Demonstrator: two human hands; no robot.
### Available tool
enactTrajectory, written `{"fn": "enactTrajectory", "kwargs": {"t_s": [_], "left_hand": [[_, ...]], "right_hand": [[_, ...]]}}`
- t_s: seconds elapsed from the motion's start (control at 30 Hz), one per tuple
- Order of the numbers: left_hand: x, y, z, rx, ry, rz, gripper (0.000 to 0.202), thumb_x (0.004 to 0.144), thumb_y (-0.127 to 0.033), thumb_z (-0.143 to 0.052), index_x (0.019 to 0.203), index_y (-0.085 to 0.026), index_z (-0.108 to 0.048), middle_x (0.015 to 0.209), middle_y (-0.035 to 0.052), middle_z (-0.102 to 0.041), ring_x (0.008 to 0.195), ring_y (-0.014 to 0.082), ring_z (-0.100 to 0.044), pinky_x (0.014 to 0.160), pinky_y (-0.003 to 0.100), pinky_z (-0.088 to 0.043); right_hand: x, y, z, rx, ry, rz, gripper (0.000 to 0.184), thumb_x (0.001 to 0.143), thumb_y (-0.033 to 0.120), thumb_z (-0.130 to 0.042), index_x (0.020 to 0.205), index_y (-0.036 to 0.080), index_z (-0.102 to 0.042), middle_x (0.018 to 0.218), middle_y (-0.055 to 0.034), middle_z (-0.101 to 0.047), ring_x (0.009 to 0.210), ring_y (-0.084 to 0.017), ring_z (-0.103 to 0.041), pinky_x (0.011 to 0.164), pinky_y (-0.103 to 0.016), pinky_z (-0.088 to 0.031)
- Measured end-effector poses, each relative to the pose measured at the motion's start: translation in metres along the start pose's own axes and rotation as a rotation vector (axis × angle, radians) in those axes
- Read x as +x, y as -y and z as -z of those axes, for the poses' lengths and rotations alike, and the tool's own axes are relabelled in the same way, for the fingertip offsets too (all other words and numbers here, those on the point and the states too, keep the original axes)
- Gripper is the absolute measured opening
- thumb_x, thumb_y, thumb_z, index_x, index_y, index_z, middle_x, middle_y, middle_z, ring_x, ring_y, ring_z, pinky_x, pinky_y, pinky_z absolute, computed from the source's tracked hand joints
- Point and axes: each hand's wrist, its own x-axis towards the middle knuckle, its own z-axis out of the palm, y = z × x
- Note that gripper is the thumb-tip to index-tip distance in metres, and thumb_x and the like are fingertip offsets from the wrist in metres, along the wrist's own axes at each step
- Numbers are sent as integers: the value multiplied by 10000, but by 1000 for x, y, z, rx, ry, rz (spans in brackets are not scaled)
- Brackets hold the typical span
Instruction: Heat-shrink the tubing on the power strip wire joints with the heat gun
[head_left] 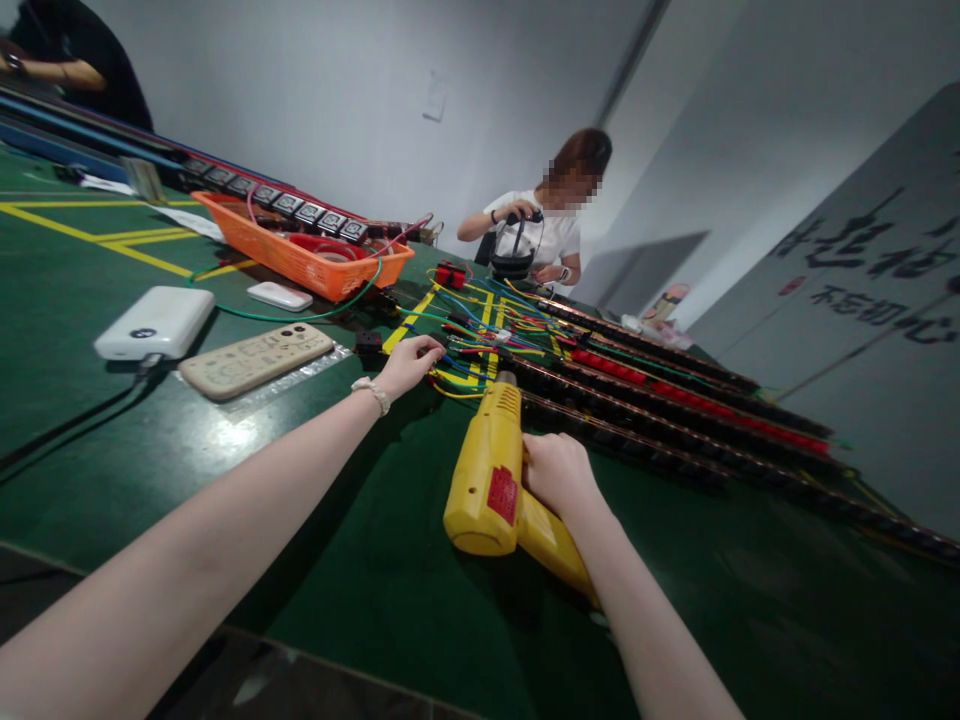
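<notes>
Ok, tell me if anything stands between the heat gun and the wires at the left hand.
Nothing visible does: the heat gun in the right hand has its nozzle near the wires.

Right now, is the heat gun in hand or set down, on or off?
In hand: the right hand grips the heat gun. On or off: cannot tell; nothing visible shows whether it's running.

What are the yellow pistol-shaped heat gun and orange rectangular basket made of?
The heat gun looks like satin plastic, given its smooth, slotted body; its dull grey nozzle suggests metal. The basket is probably semi-gloss plastic: evenly coloured, thin-walled.
</notes>
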Motion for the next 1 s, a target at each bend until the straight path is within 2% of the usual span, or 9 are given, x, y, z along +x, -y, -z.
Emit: {"fn": "enactTrajectory", "kwargs": {"t_s": [0.2, 0.43, 0.63, 0.77, 1.0], "left_hand": [[0, 0, 0, -8, -1, 2, 289, 785, -357, -502, 894, -123, -633, 833, 34, -626, 633, 62, -545, 571, 153, -416], [-1, -1, 1, 21, -10, 4, 290, 785, -345, -502, 898, -116, -640, 808, 27, -626, 645, 65, -537, 583, 155, -408], [1, -2, 4, 97, -10, -27, 271, 801, -318, -489, 891, -121, -652, 885, 21, -633, 774, 82, -554, 716, 174, -413], [3, -1, 5, 86, -2, -23, 271, 802, -307, -485, 904, -120, -652, 918, 26, -632, 830, 97, -561, 755, 182, -414], [1, -2, 5, 83, -13, -8, 272, 794, -319, -500, 892, -118, -656, 901, 28, -635, 791, 88, -557, 711, 171, -409]], "right_hand": [[5, 8, 4, -12, 21, 17, 353, 814, 332, -364, 1009, 142, -589, 962, -110, -597, 912, -133, -566, 868, -234, -364], [24, 38, 8, 18, -48, 124, 297, 770, 295, -390, 951, 182, -597, 926, -85, -609, 912, -170, -576, 887, -313, -366], [39, 61, 13, 50, -112, 212, 295, 757, 273, -398, 921, 143, -606, 911, -101, -602, 908, -168, -570, 889, -321, -351], [41, 64, 12, 57, -142, 233, 289, 745, 263, -393, 901, 139, -602, 889, -101, -603, 888, -171, -575, 883, -333, -330], [38, 59, 6, 72, -159, 238, 293, 749, 301, -382, 905, 158, -585, 878, -82, -610, 873, -182, -583, 876, -342, -309]]}}
